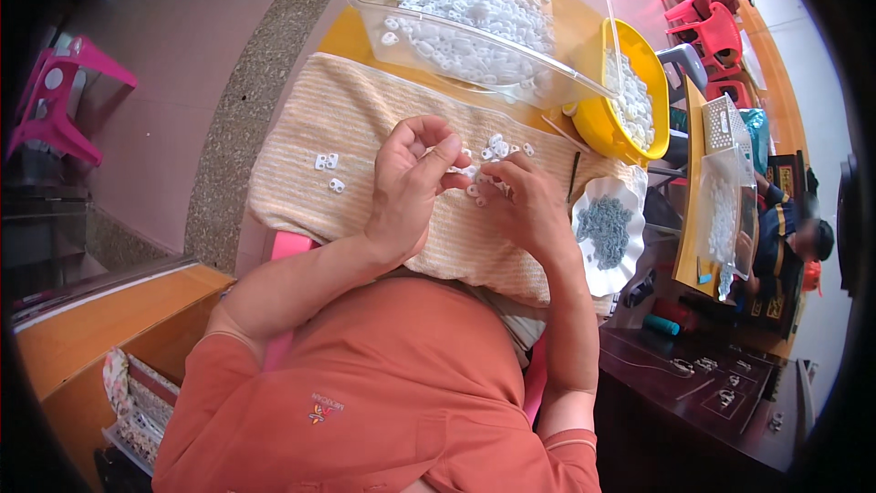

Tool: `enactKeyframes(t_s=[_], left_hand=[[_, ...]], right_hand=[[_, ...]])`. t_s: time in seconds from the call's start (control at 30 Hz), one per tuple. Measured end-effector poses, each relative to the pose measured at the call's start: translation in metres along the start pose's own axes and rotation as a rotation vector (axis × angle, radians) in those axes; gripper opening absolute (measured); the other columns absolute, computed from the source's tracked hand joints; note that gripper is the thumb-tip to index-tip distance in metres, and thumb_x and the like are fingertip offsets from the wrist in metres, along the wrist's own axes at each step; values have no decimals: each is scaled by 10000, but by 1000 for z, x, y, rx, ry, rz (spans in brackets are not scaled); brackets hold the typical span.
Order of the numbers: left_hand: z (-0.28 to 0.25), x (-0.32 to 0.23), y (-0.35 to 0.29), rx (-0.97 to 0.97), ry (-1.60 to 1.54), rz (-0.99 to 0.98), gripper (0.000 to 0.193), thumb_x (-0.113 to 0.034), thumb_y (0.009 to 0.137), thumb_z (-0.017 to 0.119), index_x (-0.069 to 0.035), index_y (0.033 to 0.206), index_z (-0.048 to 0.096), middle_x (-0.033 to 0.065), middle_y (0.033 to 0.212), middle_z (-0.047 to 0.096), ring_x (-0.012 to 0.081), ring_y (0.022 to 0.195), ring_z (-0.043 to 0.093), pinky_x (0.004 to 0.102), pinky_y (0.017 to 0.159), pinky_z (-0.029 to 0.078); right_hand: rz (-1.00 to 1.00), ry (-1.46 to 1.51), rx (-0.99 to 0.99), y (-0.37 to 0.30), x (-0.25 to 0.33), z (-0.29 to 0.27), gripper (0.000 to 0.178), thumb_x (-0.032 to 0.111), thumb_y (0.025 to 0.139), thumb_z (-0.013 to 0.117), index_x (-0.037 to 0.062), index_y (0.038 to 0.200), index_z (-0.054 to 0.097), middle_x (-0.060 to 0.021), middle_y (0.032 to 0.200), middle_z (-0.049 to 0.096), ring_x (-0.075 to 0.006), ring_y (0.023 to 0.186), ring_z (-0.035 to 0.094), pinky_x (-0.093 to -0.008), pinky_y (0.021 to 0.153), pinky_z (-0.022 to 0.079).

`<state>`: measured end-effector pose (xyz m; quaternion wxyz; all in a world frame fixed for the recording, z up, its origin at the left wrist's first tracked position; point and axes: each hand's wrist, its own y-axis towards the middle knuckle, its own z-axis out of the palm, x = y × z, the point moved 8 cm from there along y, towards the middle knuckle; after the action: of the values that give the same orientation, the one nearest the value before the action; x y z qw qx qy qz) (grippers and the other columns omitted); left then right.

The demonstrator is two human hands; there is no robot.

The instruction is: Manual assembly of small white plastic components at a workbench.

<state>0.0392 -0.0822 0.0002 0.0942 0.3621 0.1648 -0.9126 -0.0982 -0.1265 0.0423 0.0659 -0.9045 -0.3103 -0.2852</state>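
Observation:
My left hand is closed, thumb and fingertips pinching a small white plastic piece, mostly hidden by the fingers. Close beside it, my right hand has its fingers bent and pressed together; what they grip is hidden. A loose group of small white plastic pieces with holes lies on the striped towel, just beyond my fingertips. To the left of my left hand, a few more white pieces rest apart on the towel. At the right sits a white wavy-edged dish of small grey-blue parts.
Behind the towel stands a clear plastic bin with many white pieces. A yellow basin of white pieces is right of it. A thin black stick lies near the dish. Another person sits at a table on the right.

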Motion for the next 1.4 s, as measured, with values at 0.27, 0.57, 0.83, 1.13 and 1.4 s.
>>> enactKeyframes(t_s=[0.27,0.57,0.83,1.13,1.4], left_hand=[[-3,2,0,44,37,-22,195,-84,890,617,-74,1060,524,19,960,563,111,815,597,261,665,532],[47,-87,-37,420,712,548,142,56,776,693,-23,868,617,32,839,589,79,719,567,216,624,480],[-56,-128,-8,267,1529,498,138,-14,744,686,-27,880,663,90,827,617,193,705,623,291,644,503],[-69,-110,-3,404,1777,381,176,-171,774,660,-65,913,684,117,873,598,299,881,603,398,777,482],[-65,-104,12,519,1794,220,177,-136,730,645,-40,872,598,124,849,606,314,851,592,388,739,474]], right_hand=[[11,-22,-8,-4,-6,-9,171,46,787,649,22,955,664,-125,864,634,-303,775,636,-355,682,482],[-28,132,-161,-7,3,-26,158,-29,790,644,-10,947,643,-53,780,579,-104,564,479,-247,523,388],[27,197,-174,-33,-6,-33,143,-24,804,644,-20,946,635,-46,753,557,-81,552,434,-233,514,359],[55,282,-171,-64,-13,-37,147,-36,793,650,-11,935,626,-74,804,593,-113,548,481,-239,512,392],[62,321,-179,-78,-21,-36,189,-45,780,667,-5,963,637,-59,800,590,-94,568,485,-226,519,392]])
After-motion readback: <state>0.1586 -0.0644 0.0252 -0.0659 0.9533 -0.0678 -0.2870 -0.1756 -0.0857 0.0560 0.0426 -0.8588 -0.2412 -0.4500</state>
